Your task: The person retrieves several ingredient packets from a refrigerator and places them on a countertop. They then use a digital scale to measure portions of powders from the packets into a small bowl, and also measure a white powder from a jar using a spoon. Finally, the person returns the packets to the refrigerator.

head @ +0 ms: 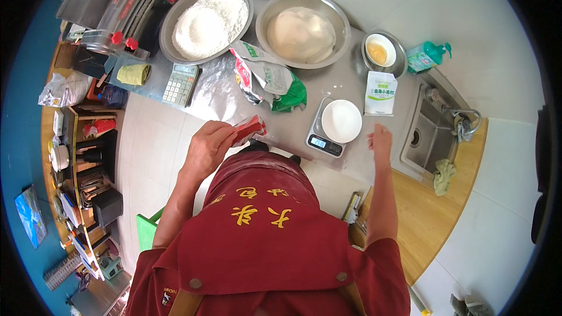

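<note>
My left hand (214, 142) grips a red and silver packet (249, 130) over the near edge of the steel table. My right hand (380, 140) is raised right of a digital scale (325, 144), fingers curled, with nothing clearly visible in them. On the scale sits a white bowl (342, 121). A white and green packet (380, 93) lies behind my right hand. Farther back, a steel basin of white flour (210, 24) stands left of a basin with pale dough in liquid (302, 35). Crumpled plastic bags (270, 80) lie in front of them. A white cup with yellowish contents (377, 51) sits in a small steel bowl.
A calculator (181, 84) and folded green cloth (133, 74) lie at the left, near a dough-rolling machine (127, 13). At the right are a green pump bottle (426, 56) and a steel sink (429, 134) with a faucet. Shelves stand far left.
</note>
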Tool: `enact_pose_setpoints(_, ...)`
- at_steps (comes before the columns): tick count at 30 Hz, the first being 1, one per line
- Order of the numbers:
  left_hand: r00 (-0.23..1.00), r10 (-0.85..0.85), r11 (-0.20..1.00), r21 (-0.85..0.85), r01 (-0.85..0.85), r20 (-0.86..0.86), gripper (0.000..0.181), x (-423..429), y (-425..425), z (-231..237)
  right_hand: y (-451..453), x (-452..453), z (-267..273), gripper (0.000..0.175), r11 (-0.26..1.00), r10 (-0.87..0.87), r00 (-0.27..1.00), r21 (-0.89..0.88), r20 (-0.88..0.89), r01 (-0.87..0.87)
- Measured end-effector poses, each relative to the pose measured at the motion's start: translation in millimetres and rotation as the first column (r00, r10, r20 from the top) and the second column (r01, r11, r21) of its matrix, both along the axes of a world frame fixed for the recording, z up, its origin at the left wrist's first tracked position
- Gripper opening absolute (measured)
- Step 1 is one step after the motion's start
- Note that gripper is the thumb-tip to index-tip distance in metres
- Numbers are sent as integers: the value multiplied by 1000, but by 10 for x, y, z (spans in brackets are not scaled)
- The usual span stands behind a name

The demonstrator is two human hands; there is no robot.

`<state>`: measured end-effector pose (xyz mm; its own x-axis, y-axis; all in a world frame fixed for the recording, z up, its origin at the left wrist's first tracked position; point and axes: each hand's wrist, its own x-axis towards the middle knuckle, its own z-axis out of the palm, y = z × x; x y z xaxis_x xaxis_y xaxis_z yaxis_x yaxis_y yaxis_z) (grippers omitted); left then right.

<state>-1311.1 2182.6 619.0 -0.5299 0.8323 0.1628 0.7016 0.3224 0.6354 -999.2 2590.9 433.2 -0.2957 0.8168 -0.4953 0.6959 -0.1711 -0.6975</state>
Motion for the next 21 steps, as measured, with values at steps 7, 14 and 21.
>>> enact_pose_setpoints(7, 982, -178, 981, 67, 182, -55, 10, -95, 749, 513, 251, -771, 80, 63, 650, 100, 882, 641, 461, -409)
enact_pose_setpoints(14, 855, -511, 844, 134, 519, -92, 9, -114, 2123, 627, 532, -1019, -186, 44, 689, 144, 860, 574, 489, -442)
enact_pose_setpoints(21, 773, -624, 769, 90, 633, -111, 15, -94, 3086, 207, 549, -854, -96, 36, 745, 76, 896, 572, 437, -343)
